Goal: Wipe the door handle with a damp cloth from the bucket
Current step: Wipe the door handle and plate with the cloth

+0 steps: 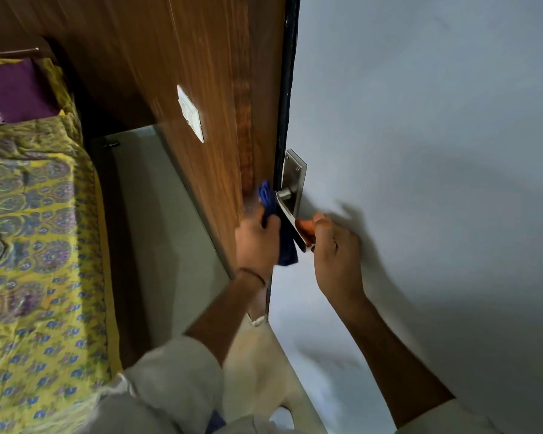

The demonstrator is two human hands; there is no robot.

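Observation:
A steel lever door handle (290,219) on a steel backplate (292,175) is fixed to the pale grey door (420,151) near its edge. My left hand (256,242) grips a blue cloth (275,223) and presses it against the left side of the lever. On the other side, my right hand (336,252) pinches the free end of the lever between thumb and fingers. No bucket is in view.
A brown wooden panel (185,57) with a white switch plate (190,113) stands left of the door edge. A bed with a yellow patterned cover (38,230) and a purple pillow (16,92) fills the left. A strip of pale floor (151,230) runs between bed and panel.

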